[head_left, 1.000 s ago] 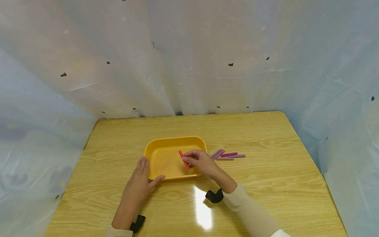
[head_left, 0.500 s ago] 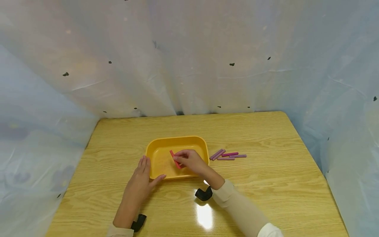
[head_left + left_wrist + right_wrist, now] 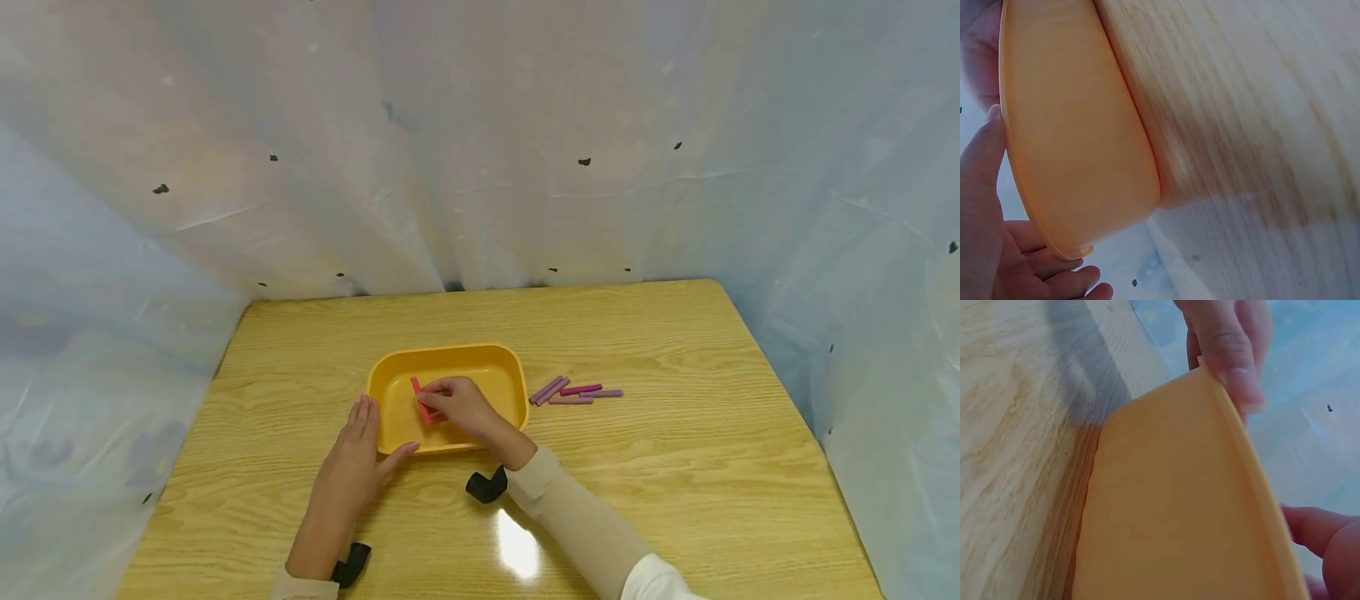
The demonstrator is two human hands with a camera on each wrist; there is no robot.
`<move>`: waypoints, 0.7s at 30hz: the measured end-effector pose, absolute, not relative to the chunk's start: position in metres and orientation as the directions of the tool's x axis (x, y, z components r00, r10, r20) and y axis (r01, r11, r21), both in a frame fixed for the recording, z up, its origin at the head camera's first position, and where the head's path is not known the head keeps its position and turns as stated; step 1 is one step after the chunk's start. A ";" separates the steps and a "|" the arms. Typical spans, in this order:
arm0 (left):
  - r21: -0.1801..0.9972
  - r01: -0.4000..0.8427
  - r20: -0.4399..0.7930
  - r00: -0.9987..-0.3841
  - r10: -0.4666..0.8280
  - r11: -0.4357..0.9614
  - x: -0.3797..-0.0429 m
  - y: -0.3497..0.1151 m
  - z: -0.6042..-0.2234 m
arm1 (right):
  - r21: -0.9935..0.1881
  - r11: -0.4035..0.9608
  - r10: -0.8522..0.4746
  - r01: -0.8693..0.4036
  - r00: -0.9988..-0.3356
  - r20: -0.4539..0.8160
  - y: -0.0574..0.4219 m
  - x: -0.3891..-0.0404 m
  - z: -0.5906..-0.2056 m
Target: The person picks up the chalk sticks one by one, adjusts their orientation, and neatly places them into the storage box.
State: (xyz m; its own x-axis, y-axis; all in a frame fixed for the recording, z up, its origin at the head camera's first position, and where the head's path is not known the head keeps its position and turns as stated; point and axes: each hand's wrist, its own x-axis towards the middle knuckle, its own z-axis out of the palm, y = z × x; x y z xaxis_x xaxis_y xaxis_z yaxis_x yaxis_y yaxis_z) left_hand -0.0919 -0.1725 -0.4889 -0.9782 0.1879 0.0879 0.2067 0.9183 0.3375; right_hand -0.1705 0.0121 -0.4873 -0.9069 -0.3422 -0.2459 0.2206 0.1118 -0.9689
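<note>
A yellow plastic tray (image 3: pixel 438 350) stands on the table in the head view. Along its left side lie the fairly straight fingers of my left hand (image 3: pixel 360 458), the thumb touching the front rim; the left wrist view shows this grip-free contact at the tray's corner. Inside the tray, my right hand (image 3: pixel 465 408) pinches a slim red stick (image 3: pixel 417 388) between thumb and fingers, tilted over the tray floor. A second red piece appears beside it, partly hidden by the fingers. In the right wrist view the tray wall (image 3: pixel 1166 487) hides most of my right hand (image 3: pixel 1338 547).
Right of the tray lie several thin sticks: a pair of purple ones (image 3: pixel 550 391), a magenta one (image 3: pixel 581 389) and more purple ones (image 3: pixel 602 393). Pale sheeting (image 3: pixel 480 167) hangs behind and beside the wooden table (image 3: pixel 675 467).
My right hand has moved left across the tray with the red stick still pinched. The left hand and the tray stay in place, as do the sticks on the table.
</note>
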 end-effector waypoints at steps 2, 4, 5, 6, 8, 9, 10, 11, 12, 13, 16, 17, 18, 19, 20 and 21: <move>0.337 0.204 0.084 -0.979 0.187 0.919 -0.092 -0.172 -0.489 | -0.966 0.125 -0.326 0.225 -0.911 -0.254 0.008 -0.174 -0.493; 0.336 0.205 0.084 -0.979 0.188 0.919 -0.092 -0.172 -0.489 | -0.964 0.149 -0.309 0.219 -0.916 -0.255 0.005 -0.176 -0.495; 0.337 0.206 0.084 -0.978 0.189 0.919 -0.092 -0.172 -0.489 | -0.964 0.152 -0.305 0.220 -0.917 -0.258 0.003 -0.177 -0.496; 0.338 0.208 0.085 -0.978 0.190 0.918 -0.092 -0.172 -0.489 | -0.962 0.148 -0.299 0.228 -0.917 -0.264 0.001 -0.177 -0.496; 0.342 0.208 0.085 -0.978 0.190 0.917 -0.091 -0.172 -0.489 | -0.960 0.131 -0.298 0.248 -0.914 -0.276 -0.003 -0.178 -0.497; 0.343 0.208 0.086 -0.978 0.190 0.916 -0.091 -0.173 -0.489 | -0.958 0.118 -0.298 0.260 -0.911 -0.284 -0.005 -0.178 -0.497; 0.347 0.208 0.086 -0.978 0.190 0.915 -0.091 -0.173 -0.489 | -0.955 0.103 -0.301 0.278 -0.907 -0.296 -0.007 -0.179 -0.497; 0.349 0.207 0.086 -0.978 0.189 0.914 -0.091 -0.173 -0.489 | -0.952 0.084 -0.301 0.295 -0.903 -0.307 -0.009 -0.179 -0.497; 0.350 0.207 0.086 -0.978 0.189 0.914 -0.091 -0.173 -0.489 | -0.947 0.075 -0.298 0.312 -0.900 -0.320 -0.011 -0.180 -0.498; 0.350 0.207 0.088 -0.978 0.188 0.914 -0.092 -0.173 -0.490 | -0.943 0.071 -0.291 0.325 -0.898 -0.331 -0.013 -0.180 -0.497; 0.352 0.208 0.088 -0.978 0.189 0.913 -0.093 -0.173 -0.490 | -0.934 0.076 -0.269 0.349 -0.895 -0.356 -0.017 -0.181 -0.498; 0.350 0.209 0.088 -0.978 0.190 0.913 -0.093 -0.173 -0.490 | -0.932 0.080 -0.260 0.352 -0.896 -0.361 -0.018 -0.182 -0.499; 0.349 0.211 0.088 -0.977 0.192 0.913 -0.093 -0.173 -0.490 | -0.930 0.082 -0.254 0.359 -0.895 -0.368 -0.019 -0.182 -0.499; 0.349 0.212 0.089 -0.977 0.193 0.913 -0.093 -0.173 -0.490 | -0.930 0.088 -0.249 0.358 -0.896 -0.368 -0.020 -0.183 -0.500; 0.349 0.212 0.087 -0.977 0.193 0.913 -0.094 -0.174 -0.490 | -0.930 0.097 -0.245 0.355 -0.897 -0.368 -0.021 -0.183 -0.500; 0.349 0.212 0.088 -0.977 0.193 0.913 -0.094 -0.174 -0.490 | -0.929 0.101 -0.241 0.355 -0.898 -0.369 -0.021 -0.184 -0.501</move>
